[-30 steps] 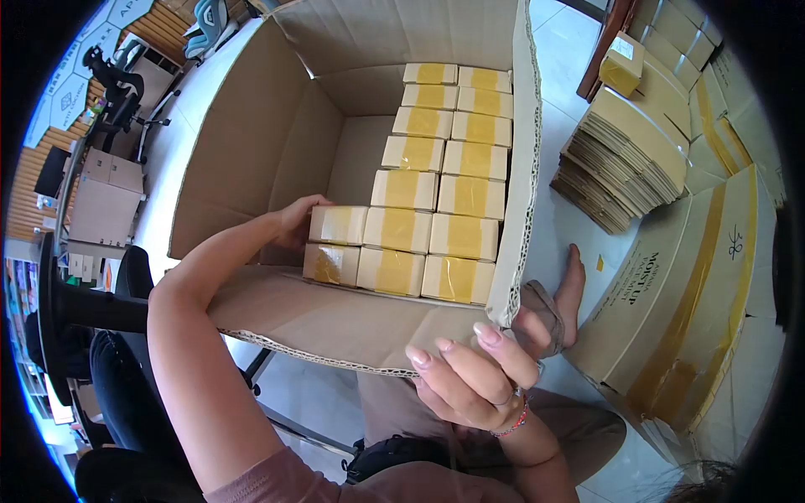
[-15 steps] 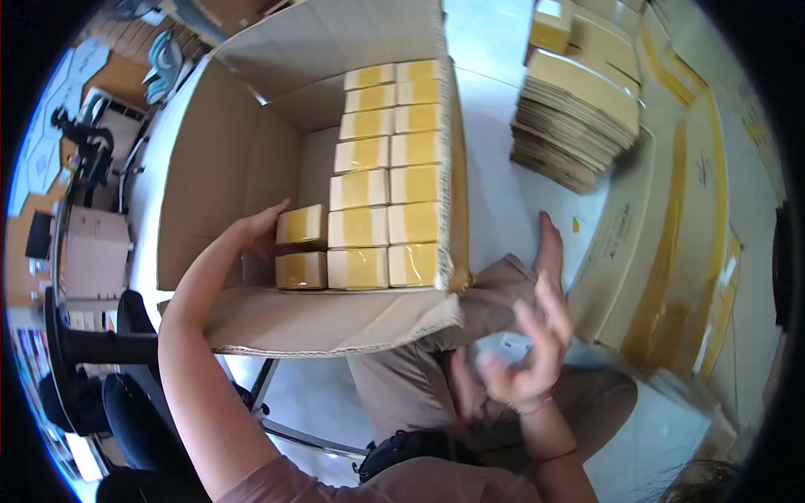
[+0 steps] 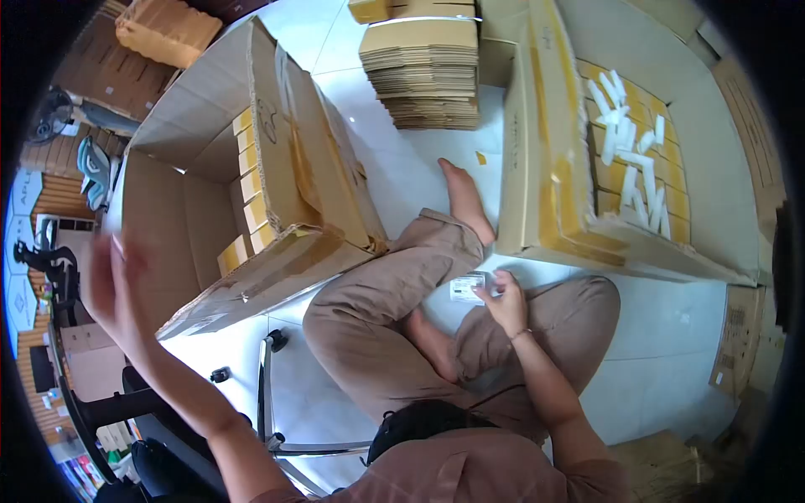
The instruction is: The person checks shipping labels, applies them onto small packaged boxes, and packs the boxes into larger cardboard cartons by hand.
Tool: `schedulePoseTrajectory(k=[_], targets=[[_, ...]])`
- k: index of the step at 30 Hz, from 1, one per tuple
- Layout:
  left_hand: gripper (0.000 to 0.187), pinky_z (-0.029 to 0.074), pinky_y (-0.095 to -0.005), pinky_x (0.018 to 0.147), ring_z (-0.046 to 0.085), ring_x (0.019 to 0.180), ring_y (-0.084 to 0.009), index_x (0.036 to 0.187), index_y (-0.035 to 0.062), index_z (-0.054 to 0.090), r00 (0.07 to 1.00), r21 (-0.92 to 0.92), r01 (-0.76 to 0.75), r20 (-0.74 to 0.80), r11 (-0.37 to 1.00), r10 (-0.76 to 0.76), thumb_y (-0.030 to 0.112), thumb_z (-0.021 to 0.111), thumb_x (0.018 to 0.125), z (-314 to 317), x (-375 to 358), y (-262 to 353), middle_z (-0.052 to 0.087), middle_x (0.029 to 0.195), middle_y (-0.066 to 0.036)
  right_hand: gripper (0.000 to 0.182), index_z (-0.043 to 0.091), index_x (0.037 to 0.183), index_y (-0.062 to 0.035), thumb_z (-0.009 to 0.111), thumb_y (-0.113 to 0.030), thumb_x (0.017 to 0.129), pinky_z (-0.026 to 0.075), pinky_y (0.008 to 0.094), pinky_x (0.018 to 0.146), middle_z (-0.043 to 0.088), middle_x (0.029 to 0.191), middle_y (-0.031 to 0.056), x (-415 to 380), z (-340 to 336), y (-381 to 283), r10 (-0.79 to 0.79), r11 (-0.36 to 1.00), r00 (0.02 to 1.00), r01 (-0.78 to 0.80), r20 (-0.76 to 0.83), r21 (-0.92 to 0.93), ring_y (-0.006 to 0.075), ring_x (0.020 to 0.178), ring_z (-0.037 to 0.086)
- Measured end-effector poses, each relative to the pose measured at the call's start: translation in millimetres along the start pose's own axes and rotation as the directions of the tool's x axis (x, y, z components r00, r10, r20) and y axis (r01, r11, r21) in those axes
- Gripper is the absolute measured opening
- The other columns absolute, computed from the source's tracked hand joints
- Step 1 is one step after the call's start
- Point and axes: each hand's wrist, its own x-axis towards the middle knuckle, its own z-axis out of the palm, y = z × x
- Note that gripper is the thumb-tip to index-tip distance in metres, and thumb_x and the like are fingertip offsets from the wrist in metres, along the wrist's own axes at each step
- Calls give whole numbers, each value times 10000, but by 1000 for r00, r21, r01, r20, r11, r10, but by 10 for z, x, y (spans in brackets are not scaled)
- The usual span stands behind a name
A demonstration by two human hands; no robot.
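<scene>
My left hand (image 3: 116, 277) is raised at the left edge of an open carton (image 3: 314, 180), its fingers smeared by motion. Inside this carton, small tape-sealed boxes (image 3: 249, 186) stand in a row, partly hidden by its side wall. My right hand (image 3: 506, 308) hovers low between my legs with fingers apart. Its thumb overlaps the edge of a small white block with printed labels (image 3: 467, 287) in this view.
A second large carton (image 3: 521, 193) at right holds yellow-taped boxes with loose white pieces (image 3: 625, 138) scattered on top. Flattened cardboard (image 3: 423, 75) is stacked on the floor ahead. A chair base (image 3: 267, 394) stands at lower left, beside my leg.
My left hand has come out of the left carton, away from the boxes, and lifted leftward. The view has turned right, bringing the second carton's contents into sight. My right hand has lowered toward the white block.
</scene>
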Motion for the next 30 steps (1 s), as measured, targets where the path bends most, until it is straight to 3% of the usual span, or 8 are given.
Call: schedulePoseTrajectory(k=[7,11,13,14,19,22,25,30], targets=[[264,514,-218,618,648,693,-143,1103,-69,602,867,-489,458,430,742,-251,127,608,925,419,-1419,675,680,798,-123,536,525,1134,-40,841,-127,709,490,323,591,646,720,84,13,487,261,61,955,998,-55,-13,293,195,614,618],[330,496,-222,698,627,777,-102,1218,-14,582,755,-334,565,579,755,-308,81,635,906,828,-1649,851,679,893,-80,555,448,1229,1,783,-95,798,489,267,613,672,729,111,61,416,325,215,723,976,-175,22,668,105,720,627],[383,498,-236,736,625,796,-98,1249,13,573,686,-255,518,694,817,-218,107,671,890,994,-1707,953,675,891,-55,557,415,1292,10,726,-127,851,506,325,643,696,771,165,71,248,240,254,826,967,-237,37,512,186,745,676],[401,510,-275,757,659,810,-140,1245,8,574,667,-257,497,724,829,-175,138,685,883,1058,-1736,1019,688,886,-69,528,418,1332,-31,670,-170,889,507,393,667,693,817,204,79,108,175,129,980,992,-127,-7,152,298,769,688],[393,497,-309,822,673,883,-192,1260,-8,567,633,-175,257,773,950,-29,163,646,914,1356,-1899,1096,704,941,-128,363,549,1221,-114,665,-162,880,496,403,653,672,802,205,86,-382,-214,55,997,998,-55,-12,-52,343,741,658],[321,501,-309,785,673,856,-193,1194,9,614,593,-139,292,803,946,-65,179,637,923,1454,-1989,1119,702,929,-137,192,620,1094,-39,646,-79,908,460,242,615,678,746,85,47,-689,-323,33,937,985,-89,169,339,103,664,581],[283,499,-306,759,666,819,-201,1111,-15,646,505,-92,376,855,922,-120,200,633,926,1528,-2014,1172,701,888,-130,156,626,1080,24,599,-43,942,456,211,696,686,875,29,-111,-1001,-729,-72,715,969,-115,235,690,57,790,581],[214,484,-311,797,660,769,-182,1013,-1,690,515,-259,374,856,890,33,167,691,881,1480,-1985,1387,703,844,-95,272,600,1185,60,605,8,918,491,247,853,681,1085,117,-432,-1589,-1494,-260,656,937,-7,235,755,128,956,635]])
